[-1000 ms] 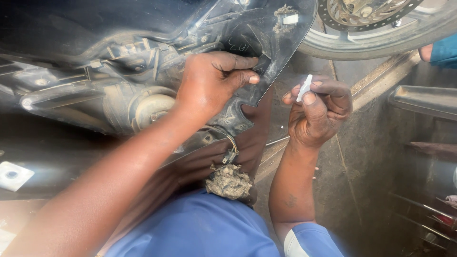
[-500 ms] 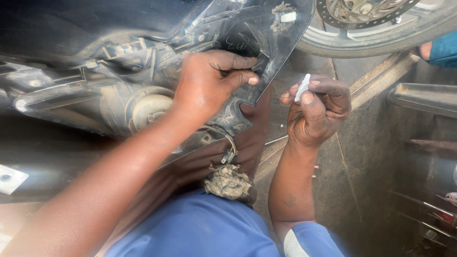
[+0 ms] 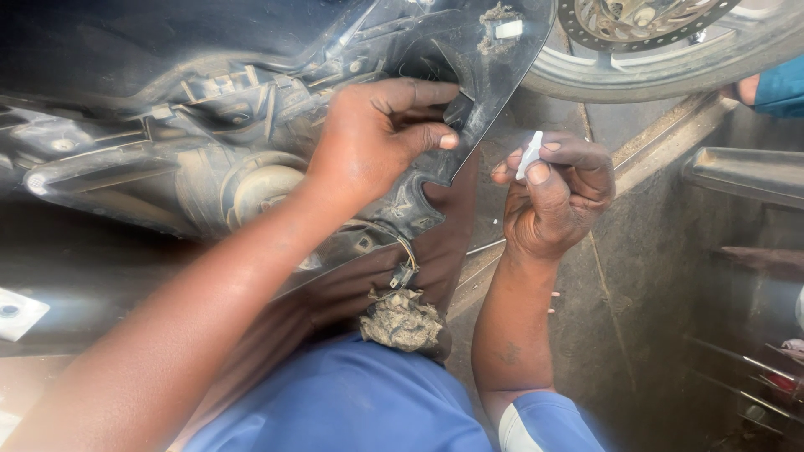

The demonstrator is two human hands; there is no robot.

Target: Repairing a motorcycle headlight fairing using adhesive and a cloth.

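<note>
Between thumb and forefinger of the right hand [image 3: 557, 197]: small white plastic clip [image 3: 529, 155], pinched upright, just beside the black fairing panel [image 3: 486, 84]. Left hand [image 3: 377, 138] closed on that panel's edge, thumb on top. Headlamp housing [image 3: 260, 184] behind. Wheel with brake disc [image 3: 645, 25] above. Mud-caked connector [image 3: 404, 320] hangs below.

Motorcycle workshop: wheel [image 3: 670, 50], stripped fairing [image 3: 469, 92]

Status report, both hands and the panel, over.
Left hand grips black plastic panel at its edge. Right hand pinches small white clip, apart from panel. Mud-caked connector hangs below. Nothing between clip and panel.
</note>
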